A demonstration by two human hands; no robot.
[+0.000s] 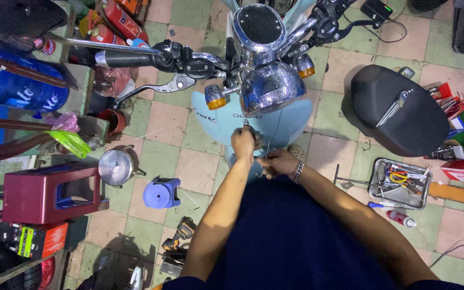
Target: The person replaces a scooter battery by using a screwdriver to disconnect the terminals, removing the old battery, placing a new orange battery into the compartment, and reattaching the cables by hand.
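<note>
Pale-blue scooter front panel, below the chrome headlight: left hand was closed on a small tool against it, right hand pinched thin wires — panel still mounted, work apparently unfinished — detached seat lay right.

The floor is laid in worn square tiles, pale pink and pale green in a chequer, stained and lit evenly from above; a dark red plastic stool stands at the left beside a small blue stool; red fire extinguishers lie at the top left near a big blue water jug; a black seat rests on the tiles at the right, with a metal tray of tools just below it.
</note>
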